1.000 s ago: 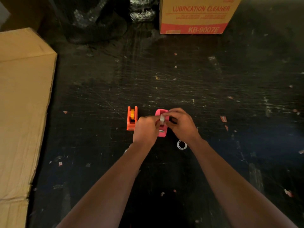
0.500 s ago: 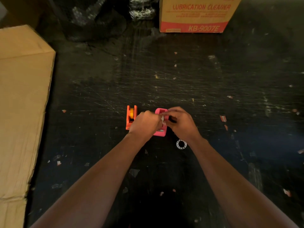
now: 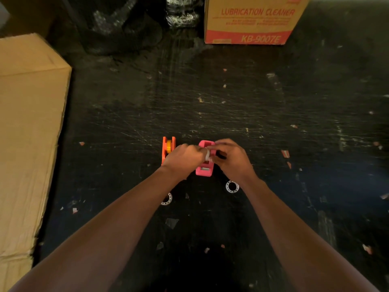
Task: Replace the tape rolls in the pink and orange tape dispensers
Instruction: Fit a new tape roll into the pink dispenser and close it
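Both hands [image 3: 210, 155] pinch a tape roll [image 3: 208, 154] over the pink dispenser [image 3: 204, 168] (orange dispenser [image 3: 167, 149] loaded).

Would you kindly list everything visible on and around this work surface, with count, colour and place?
Pink tape dispenser: 1, pink, centre, under both hands.
Orange tape dispenser: 1, orange with a yellow roll, just left of the pink one.
White rings: 2, white, near side of the dispensers; one by each forearm.
Printed carton: 1, tan and red, far edge.
Plain cardboard box: 1, tan, left edge.
Work surface: 1, black, scratched, littered with scraps.
Left hand: 1, pinching a small white piece over the pink dispenser.
Right hand: 1, same white piece.
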Demonstrator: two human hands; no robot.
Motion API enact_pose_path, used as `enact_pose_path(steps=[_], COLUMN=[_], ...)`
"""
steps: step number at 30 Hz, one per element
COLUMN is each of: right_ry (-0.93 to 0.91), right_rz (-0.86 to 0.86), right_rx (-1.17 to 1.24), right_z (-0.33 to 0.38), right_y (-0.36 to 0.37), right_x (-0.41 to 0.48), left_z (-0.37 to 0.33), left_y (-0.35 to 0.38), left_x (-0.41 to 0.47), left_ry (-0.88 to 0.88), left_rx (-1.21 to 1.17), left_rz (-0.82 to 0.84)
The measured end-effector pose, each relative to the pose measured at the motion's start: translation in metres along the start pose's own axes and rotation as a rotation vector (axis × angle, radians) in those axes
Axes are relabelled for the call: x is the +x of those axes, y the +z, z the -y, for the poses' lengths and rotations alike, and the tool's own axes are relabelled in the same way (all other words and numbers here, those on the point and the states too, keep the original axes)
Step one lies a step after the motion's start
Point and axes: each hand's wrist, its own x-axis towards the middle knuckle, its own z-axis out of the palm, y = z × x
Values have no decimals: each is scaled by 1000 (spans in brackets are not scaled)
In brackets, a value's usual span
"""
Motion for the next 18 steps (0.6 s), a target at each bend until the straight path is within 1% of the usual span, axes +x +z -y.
enact_pose_path(steps=[10,14,18], right_ry=[-12,-26,-10], right_rz=[-1,-18,-9], right_rx=[-42,-21,-27], right_z=[-1,-2,-3], right_y=[-1,-1,0], right_x=[1,0,1], left_z=[-2,-1,-1], left_y=[-7,-13,-13], left_x=[8,4,2], left_ry=[116,150,138], left_rx=[156,151,110], left_rz=[67,62,38])
